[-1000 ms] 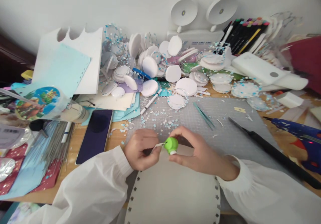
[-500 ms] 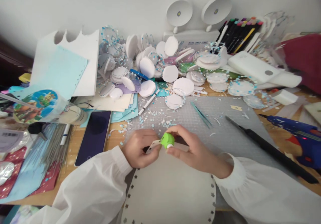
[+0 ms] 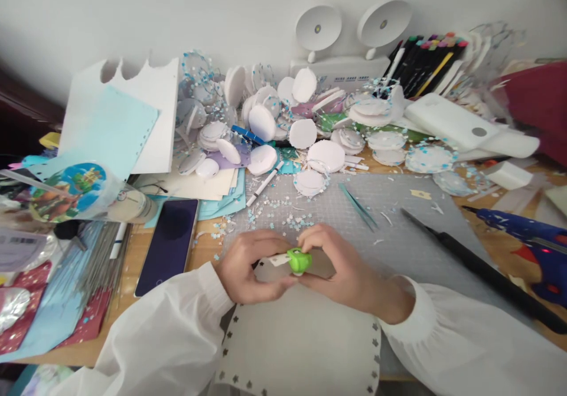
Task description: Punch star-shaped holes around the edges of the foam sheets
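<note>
Punching appears to be the step in hand: the right hand (image 3: pixel 349 269) pinches the green craft punch (image 3: pixel 299 260) over the grey sheet's (image 3: pixel 301 337) far edge, the left hand (image 3: pixel 248 266) grips that edge, and next comes a firm squeeze.

A bright green punch (image 3: pixel 300 260), a pale grey sheet (image 3: pixel 301 343) edged with star-shaped holes, white sleeves (image 3: pixel 168 337).

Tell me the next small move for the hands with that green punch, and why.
Probably press the green punch down once. The right hand pinches it over the top edge of the grey sheet, the left hand steadies that edge, and star holes already line both side edges while the top edge shows none.
</note>
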Demonstrator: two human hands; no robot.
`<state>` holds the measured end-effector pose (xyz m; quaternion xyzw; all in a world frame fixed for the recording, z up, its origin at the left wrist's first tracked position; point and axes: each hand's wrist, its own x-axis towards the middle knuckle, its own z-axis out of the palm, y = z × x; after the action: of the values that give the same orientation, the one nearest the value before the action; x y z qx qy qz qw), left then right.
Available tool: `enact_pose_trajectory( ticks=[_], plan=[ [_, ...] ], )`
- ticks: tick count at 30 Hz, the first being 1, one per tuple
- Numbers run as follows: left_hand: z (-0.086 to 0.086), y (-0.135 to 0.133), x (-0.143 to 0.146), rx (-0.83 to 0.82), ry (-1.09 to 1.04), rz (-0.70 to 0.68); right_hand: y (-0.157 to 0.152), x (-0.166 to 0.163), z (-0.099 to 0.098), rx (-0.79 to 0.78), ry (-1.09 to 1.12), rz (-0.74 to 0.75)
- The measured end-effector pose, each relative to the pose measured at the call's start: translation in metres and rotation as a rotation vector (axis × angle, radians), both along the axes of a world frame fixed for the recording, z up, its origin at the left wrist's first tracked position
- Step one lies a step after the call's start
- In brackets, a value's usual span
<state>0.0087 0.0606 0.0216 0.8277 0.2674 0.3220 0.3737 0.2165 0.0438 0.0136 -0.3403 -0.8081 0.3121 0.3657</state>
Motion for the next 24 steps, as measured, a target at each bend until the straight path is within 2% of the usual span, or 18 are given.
enact_pose_trajectory(
  ticks=[4,7,11,16,18,20,22,24],
  plan=[
    [-0.003,0.002,0.002,0.022,-0.002,0.018,0.002,0.001,0.0,0.277,-0.093,0.033],
    [-0.004,0.0,0.004,0.105,-0.021,0.025,0.003,-0.001,0.0,0.374,-0.135,0.033],
    [-0.002,-0.002,0.008,0.193,-0.025,0.054,0.002,-0.001,0.004,0.4,-0.161,0.025],
    [-0.001,-0.002,0.006,0.216,0.047,0.123,0.007,0.014,0.019,0.271,-0.155,0.097],
    [-0.002,-0.001,0.004,0.202,0.113,0.165,0.015,0.024,0.021,0.298,-0.157,-0.054],
    [-0.004,0.0,0.002,0.194,0.161,0.188,0.024,0.033,0.019,0.359,-0.248,-0.346],
    [-0.005,0.0,0.002,0.174,0.18,0.181,0.033,0.041,0.011,0.362,-0.444,-0.598],
    [-0.006,0.0,0.002,0.156,0.175,0.167,0.038,0.048,0.002,0.326,-0.636,-0.73]
  ],
)
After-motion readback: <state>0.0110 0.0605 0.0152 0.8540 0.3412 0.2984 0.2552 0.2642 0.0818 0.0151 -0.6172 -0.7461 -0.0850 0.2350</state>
